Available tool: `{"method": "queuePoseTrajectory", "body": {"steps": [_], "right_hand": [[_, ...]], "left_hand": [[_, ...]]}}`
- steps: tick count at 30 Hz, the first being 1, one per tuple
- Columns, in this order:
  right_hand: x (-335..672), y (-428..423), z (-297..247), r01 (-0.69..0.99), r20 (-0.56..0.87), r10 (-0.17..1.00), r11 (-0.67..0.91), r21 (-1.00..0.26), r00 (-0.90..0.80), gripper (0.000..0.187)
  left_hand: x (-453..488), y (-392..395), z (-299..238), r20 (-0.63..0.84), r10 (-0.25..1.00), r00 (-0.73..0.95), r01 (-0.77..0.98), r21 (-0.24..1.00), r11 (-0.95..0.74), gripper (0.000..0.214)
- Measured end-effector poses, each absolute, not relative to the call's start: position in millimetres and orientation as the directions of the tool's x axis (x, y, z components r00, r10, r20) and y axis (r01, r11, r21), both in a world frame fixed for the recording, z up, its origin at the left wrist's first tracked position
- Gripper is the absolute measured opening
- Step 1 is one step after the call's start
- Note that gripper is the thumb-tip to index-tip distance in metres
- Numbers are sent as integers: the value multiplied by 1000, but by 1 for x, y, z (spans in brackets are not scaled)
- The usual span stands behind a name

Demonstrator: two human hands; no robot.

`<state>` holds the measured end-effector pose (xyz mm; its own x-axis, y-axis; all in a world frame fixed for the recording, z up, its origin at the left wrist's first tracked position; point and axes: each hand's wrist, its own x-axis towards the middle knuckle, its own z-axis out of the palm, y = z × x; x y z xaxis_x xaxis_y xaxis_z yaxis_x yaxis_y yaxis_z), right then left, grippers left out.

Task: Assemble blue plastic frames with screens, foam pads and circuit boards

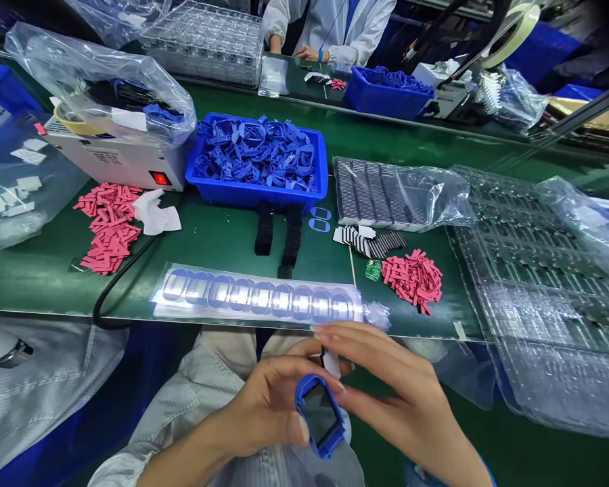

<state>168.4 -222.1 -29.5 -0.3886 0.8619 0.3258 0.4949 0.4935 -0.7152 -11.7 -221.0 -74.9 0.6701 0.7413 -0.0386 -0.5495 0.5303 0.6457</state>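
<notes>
My left hand (pixel 266 409) grips a blue-framed rectangular part with a dark glass face (pixel 319 414) low in the view, above my lap. My right hand (pixel 390 385) reaches across from the right, its fingertips pinching a small white tab (pixel 331 363) at the top edge of that part. Just beyond my fingers, a clear film strip (pixel 256 297) carrying a row of blue oval rings lies along the front edge of the green workbench (pixel 223 243). Beyond that strip stands a blue crate (pixel 256 193) heaped with blue frames.
A white machine with a lit red switch (pixel 116 159) stands left, beside pink pieces (pixel 109 226). Black strips (pixel 279 233), a bagged dark stack (pixel 380 193), more pink pieces (pixel 413 279) and clear trays (pixel 538 264) lie on the right. A co-worker (pixel 325 30) sits across the bench.
</notes>
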Motion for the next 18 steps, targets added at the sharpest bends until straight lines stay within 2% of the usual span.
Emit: {"method": "queuePoseTrajectory", "body": {"steps": [6, 9, 12, 15, 18], "right_hand": [[173, -219, -31, 446, 243, 892, 408, -797, -381, 30], [172, -223, -33, 443, 268, 904, 400, -802, -332, 28], [164, -229, -37, 547, 414, 883, 464, -697, -223, 21], [158, -239, -42, 649, 593, 782, 555, -521, -193, 13], [163, -246, -50, 678, 639, 750, 561, -474, -174, 17]], "left_hand": [[-15, -218, -78, -61, 705, 706, -477, 695, 538, 36], [-17, -218, -80, -68, 682, 728, -470, 675, 569, 37], [-16, -218, -79, -102, 705, 701, -500, 634, 589, 37], [-13, -221, -78, -117, 727, 676, -517, 628, 582, 37], [-12, -224, -83, -139, 714, 686, -503, 619, 603, 39]]}}
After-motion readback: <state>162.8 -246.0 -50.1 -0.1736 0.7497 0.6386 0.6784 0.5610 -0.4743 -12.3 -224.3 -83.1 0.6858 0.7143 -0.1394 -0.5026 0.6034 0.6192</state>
